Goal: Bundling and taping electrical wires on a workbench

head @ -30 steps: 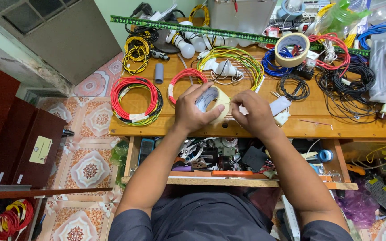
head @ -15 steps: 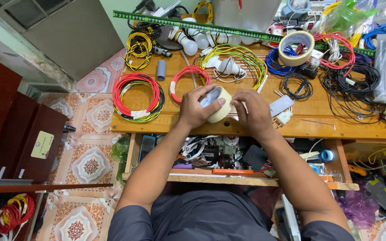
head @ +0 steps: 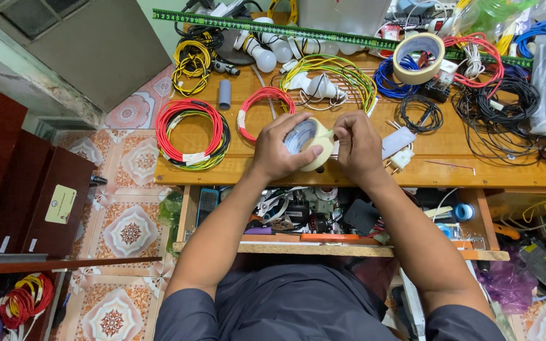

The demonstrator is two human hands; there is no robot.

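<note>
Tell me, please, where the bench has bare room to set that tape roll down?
Bare wood lies along the front edge right of the right hand, below the black wire coil and past the white plug. A smaller patch sits between the red coils, by the left hand. The back, along the green ruler, is crowded.

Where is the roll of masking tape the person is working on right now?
In the head view, the roll of masking tape sits centre frame above the near table edge, gripped by the left hand, with the right hand at its right side.
</note>
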